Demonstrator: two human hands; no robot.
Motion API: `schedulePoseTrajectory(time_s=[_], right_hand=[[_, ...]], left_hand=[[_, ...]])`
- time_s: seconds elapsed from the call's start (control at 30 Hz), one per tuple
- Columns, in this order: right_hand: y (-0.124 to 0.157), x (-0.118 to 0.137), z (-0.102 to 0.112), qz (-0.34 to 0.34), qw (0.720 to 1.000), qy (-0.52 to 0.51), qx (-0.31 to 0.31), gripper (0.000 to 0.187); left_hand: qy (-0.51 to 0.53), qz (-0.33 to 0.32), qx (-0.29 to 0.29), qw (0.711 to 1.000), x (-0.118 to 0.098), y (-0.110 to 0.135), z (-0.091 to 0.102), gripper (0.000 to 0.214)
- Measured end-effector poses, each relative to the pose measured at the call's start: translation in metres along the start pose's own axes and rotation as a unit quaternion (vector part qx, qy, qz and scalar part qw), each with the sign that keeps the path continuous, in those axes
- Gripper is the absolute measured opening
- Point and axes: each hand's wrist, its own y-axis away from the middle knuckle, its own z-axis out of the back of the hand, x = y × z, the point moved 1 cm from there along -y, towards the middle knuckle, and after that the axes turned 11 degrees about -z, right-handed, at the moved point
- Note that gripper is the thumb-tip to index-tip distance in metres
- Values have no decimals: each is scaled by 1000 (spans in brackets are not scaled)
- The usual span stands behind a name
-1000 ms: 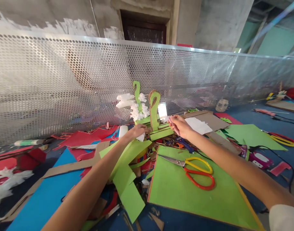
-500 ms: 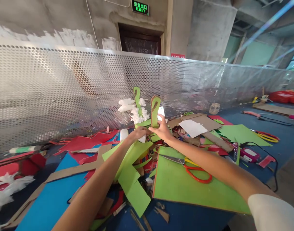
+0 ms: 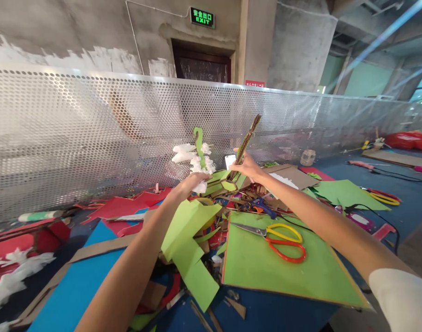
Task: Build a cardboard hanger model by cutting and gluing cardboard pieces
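Observation:
My right hand (image 3: 247,167) grips a green-faced cardboard cutout (image 3: 246,142), its brown layered edge turned to me and its top leaning right. A small white rectangular thing (image 3: 229,161) shows just left of those fingers. My left hand (image 3: 194,181) is closed low beside a second green cutout (image 3: 199,144), which stands upright with a curled top and white ruffled tufts (image 3: 198,164) around it. What the left fingers grasp is hidden; a white scrap (image 3: 200,187) shows below them. Green cardboard strips (image 3: 214,180) lie between the hands.
Scissors (image 3: 271,236) with yellow and red handles rest on a green board (image 3: 283,272). Behind it lies a blue glue gun (image 3: 264,206) with a cord. Green paper (image 3: 192,251), blue board (image 3: 82,276) and red scraps (image 3: 127,206) clutter the table before a perforated metal screen (image 3: 145,129).
My right hand has moved right and turned the green cutout from face-on and upright to edge-on and leaning right. My left hand has shifted slightly left and up, apart from the right hand.

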Motion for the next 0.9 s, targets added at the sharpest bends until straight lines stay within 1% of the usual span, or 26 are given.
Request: schedulePoseTrajectory(time_s=[0.1,0.2,0.27,0.4,0.5,0.57,0.63,0.7,0.77,0.83,0.9], right_hand=[[-11,-6,19,-31,997,19,65,83],[-20,-13,22,-13,993,3,116,84],[-22,-16,16,17,987,-19,157,83],[-22,-20,-8,59,969,-62,233,77],[-24,-21,-25,80,961,-94,247,72],[-25,-20,-32,100,955,-115,256,71],[-27,-19,-34,114,942,-123,291,71],[-28,-18,-30,119,930,-113,330,72],[-28,-18,-20,113,926,-101,345,74],[-27,-21,-9,103,933,-93,333,74],[-24,-26,1,93,944,-91,303,71]], left_hand=[[42,10,9,999,-5,6,-2,34],[39,13,46,998,-13,12,-6,31],[33,16,57,998,-17,15,-7,31],[17,29,62,998,-22,16,-12,32],[9,31,64,997,-18,13,-18,30],[12,18,61,998,-13,11,-23,28],[14,2,59,998,-7,10,-29,27],[3,5,58,998,-2,10,-34,28],[-14,22,52,998,0,11,-40,28],[-24,26,48,998,-2,11,-45,27],[-34,20,53,998,-9,12,-49,27]])
